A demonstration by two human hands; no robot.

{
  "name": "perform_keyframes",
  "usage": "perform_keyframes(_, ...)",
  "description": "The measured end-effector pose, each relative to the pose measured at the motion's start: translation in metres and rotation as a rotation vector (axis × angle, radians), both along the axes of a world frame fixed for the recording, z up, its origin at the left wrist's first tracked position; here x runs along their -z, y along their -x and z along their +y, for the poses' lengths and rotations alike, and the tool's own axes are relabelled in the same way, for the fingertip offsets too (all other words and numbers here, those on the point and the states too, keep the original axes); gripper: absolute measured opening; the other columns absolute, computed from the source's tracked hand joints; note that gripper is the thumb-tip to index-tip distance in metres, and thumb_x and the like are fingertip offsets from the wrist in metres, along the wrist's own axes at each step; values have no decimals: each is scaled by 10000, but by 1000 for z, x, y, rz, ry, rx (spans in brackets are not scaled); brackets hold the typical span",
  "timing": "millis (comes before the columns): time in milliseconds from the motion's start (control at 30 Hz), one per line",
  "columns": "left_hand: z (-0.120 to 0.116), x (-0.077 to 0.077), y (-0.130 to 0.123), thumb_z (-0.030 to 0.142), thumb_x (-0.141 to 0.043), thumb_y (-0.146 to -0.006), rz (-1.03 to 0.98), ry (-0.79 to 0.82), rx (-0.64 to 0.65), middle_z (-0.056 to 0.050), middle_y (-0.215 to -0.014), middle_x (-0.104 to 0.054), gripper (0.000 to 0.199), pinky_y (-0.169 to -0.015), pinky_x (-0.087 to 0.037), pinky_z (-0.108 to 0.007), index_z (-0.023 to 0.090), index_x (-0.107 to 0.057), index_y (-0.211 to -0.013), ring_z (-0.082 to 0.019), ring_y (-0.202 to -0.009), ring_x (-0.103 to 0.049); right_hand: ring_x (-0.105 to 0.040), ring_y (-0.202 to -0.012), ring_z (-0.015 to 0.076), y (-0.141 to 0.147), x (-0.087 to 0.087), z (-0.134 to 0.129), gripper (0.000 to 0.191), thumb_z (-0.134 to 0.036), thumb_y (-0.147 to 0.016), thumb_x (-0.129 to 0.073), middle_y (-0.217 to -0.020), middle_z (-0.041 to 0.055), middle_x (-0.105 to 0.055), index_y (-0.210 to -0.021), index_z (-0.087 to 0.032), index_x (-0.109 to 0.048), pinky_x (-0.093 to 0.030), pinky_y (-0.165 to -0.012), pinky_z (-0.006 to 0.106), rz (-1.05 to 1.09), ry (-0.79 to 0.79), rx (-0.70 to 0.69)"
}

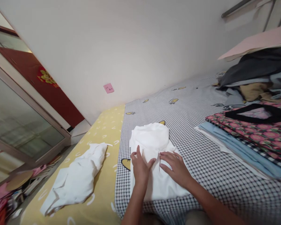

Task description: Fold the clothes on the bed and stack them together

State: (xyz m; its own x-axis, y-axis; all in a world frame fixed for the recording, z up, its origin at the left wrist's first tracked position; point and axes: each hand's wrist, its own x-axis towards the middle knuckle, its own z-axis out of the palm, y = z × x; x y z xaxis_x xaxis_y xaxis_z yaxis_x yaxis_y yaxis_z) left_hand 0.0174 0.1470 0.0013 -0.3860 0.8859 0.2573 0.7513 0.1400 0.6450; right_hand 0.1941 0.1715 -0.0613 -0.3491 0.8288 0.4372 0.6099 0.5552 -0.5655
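Observation:
A white garment [152, 134], folded into a long panel, lies on the checked bedspread in front of me. My left hand [141, 168] rests on its left half, with the index finger stretched forward and the thumb spread out to the right. On the right half, my right hand [175, 167] touches the cloth with its fingers extended and apart. A small fold of the white fabric stands up beside the right fingertips. Both hands are open, and neither visibly grips the cloth. Another white garment [78, 178], crumpled, lies to the left on a yellow cloth [112, 125].
At right are stacked folded clothes: a pink floral garment [253, 134] over light blue cloth [239, 153]. Behind them rises a pile with dark grey cloth [257, 67]. A white wall [135, 56] borders the bed [189, 109]. Various items [14, 190] lie low at left.

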Motion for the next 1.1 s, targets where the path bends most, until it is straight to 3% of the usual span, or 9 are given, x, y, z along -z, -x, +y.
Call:
perform_keyframes(133, 7, -2, -7, 328, -597, -868, -314, -86, 21, -174, -1431, -320, 618, -1028, -515, -449, 214, -400, -1443, -249, -1154, -599, -540, -1327, 270, 0, -3, 0, 315, -470, -972, -533, -1390, 57, -642, -1194, -296, -671, -302, -1147, 586, 9, 18, -12)
perform_keyframes(300, 12, -36, -5, 283, -442, -930, -702, -278, 130, -120, -1419, -449, 476, -941, -569, -355, 291, -410, -1406, -214, -1277, -563, -548, -1313, 275, 0, -3, -1, 321, -488, -983, -498, -1382, 72, -644, -1178, -303, -672, -299, -1136, 596, 39, 26, -19)
perform_keyframes(367, 3, -50, 2, 222, -420, -910, -565, -381, 52, -110, -1329, -531, 374, -944, -558, -353, 249, -544, -1261, -208, -1219, -594, -551, -1307, 279, 0, -3, -1, 332, -499, -984, -485, -1372, 76, -650, -1177, -307, -675, -303, -1132, 596, 52, 22, -14)
perform_keyframes(433, -13, -59, 11, 137, -411, -863, -206, -341, -51, -91, -1164, -608, 292, -923, -540, -363, 221, -667, -974, -208, -1077, -634, -551, -1307, 280, 0, -3, -1, 338, -502, -983, -484, -1368, 75, -653, -1179, -309, -679, -296, -1136, 594, 59, 22, -12)
perform_keyframes(500, -30, -61, 16, 78, -405, -828, 164, -111, -33, -67, -968, -656, 328, -853, -523, -364, 223, -682, -728, -212, -923, -647, -546, -1311, 279, 0, -4, -1, 337, -499, -980, -491, -1373, 70, -651, -1185, -310, -680, -285, -1143, 592, 59, 33, -17)
perform_keyframes(600, -47, -52, 19, 59, -405, -845, 436, 292, 108, -48, -887, -695, 412, -757, -499, -342, 257, -756, -759, -213, -830, -671, -539, -1316, 280, 0, -6, -1, 337, -498, -971, -506, -1379, 69, -645, -1194, -313, -678, -272, -1148, 596, 48, 59, -28)
perform_keyframes(700, -44, -35, 21, 44, -381, -865, 471, 404, 187, -65, -1099, -697, 498, -773, -515, -321, 303, -782, -1007, -206, -898, -700, -539, -1316, 279, -1, -8, -2, 328, -485, -965, -513, -1375, 73, -647, -1197, -321, -677, -281, -1142, 599, 38, 60, -25)
perform_keyframes(867, -22, -12, 28, 14, -393, -862, 293, 220, 258, -85, -1346, -607, 569, -964, -523, -283, 301, -679, -1262, -169, -1134, -667, -548, -1309, 278, -1, -7, -1, 331, -477, -967, -503, -1374, 74, -647, -1212, -332, -672, -300, -1137, 593, 20, 25, -23)
perform_keyframes(1100, -40, -13, 33, 13, -342, -891, 392, 52, 37, -169, -1481, -513, 547, -1124, -440, -470, 196, -626, -1321, -278, -1371, -515, -554, -1305, 282, -1, -4, 0, 416, -478, -990, -451, -1382, 90, -640, -1348, -310, -579, -315, -1133, 593, 36, 15, -19)
